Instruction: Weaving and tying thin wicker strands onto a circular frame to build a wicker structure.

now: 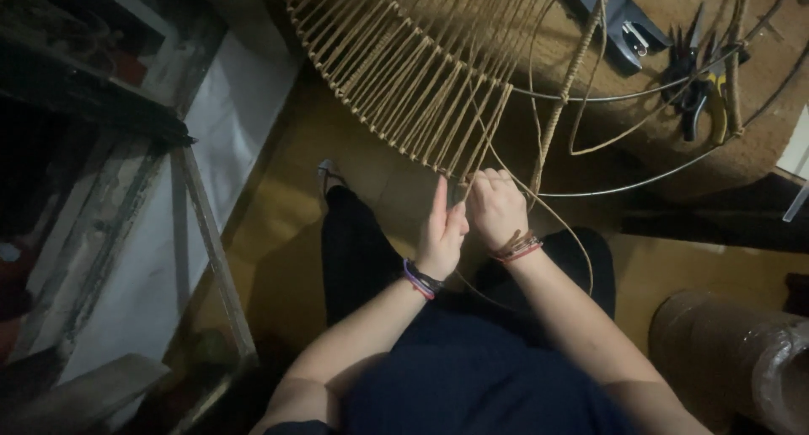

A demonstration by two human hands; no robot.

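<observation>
At centre frame my right hand [497,209] is closed, pinching the rope cord [539,201] taut at the wire frame's [590,95] rim. My left hand [442,233], fingers straight and gripping nothing, steadies the wrapped strands [404,81] beside it.

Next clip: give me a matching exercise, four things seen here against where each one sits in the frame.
Things:
1. pliers
2. woven cord frame
3. brown roll
4. wooden ladder

Places:
A. lower right corner, on the floor
B. left side, slanting down the frame
C. upper right, on the brown work surface
D. top centre, just above the hands

The left hand and right hand meet at the frame's lower edge, where loose cord trails down.

Pairs: 1-C, 2-D, 3-A, 4-B
</observation>
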